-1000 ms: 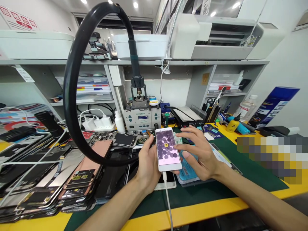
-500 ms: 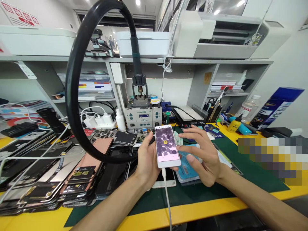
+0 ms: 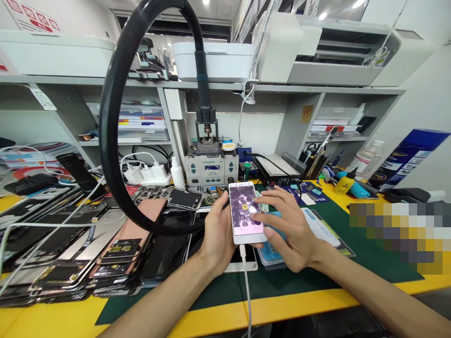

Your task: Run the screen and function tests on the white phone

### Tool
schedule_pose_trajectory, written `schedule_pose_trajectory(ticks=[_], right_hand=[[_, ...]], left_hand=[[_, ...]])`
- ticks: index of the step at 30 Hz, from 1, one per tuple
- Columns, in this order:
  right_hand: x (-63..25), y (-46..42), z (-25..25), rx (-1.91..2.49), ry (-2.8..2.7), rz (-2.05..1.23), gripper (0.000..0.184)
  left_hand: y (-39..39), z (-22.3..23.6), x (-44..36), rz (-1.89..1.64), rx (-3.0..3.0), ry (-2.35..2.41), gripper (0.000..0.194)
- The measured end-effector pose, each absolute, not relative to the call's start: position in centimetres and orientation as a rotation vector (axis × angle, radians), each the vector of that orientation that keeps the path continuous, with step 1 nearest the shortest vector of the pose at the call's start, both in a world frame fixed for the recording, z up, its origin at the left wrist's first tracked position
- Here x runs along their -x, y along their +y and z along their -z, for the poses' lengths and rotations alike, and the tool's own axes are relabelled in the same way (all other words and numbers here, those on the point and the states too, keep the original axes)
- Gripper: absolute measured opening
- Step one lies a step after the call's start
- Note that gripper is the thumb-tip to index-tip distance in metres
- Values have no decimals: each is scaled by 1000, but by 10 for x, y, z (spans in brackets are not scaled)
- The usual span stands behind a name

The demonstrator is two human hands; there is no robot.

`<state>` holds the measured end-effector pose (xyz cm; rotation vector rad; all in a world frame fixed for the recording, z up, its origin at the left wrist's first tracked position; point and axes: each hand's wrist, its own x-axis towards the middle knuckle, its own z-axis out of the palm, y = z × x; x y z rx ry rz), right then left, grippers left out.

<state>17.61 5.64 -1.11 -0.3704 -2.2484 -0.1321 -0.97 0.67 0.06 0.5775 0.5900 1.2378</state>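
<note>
Phone (image 3: 244, 206) is resting in the clasping left hand (image 3: 217, 232) near the front edge of the surface (image 3: 299, 301), right hand (image 3: 296, 234) holding spread fingers over the screen (image 3: 240, 223).

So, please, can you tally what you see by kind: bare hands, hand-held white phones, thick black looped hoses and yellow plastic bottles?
Bare left hand, bare right hand: 2
White rectangular phone, held: 1
Thick black looped hose: 1
Yellow plastic bottle: 1
Total: 5

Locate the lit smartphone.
Head view, near centre: the lit smartphone is held in the left hand, the right hand at its screen, white cable plugged in below.
</note>
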Motion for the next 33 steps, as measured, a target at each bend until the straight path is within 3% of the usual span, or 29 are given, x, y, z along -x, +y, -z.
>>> schedule_pose_trajectory(ticks=[33], right_hand=[[-176, 55, 9, 279, -2121, 99, 29]], left_hand=[[8, 1, 10, -1246, -617, 575, 63]])
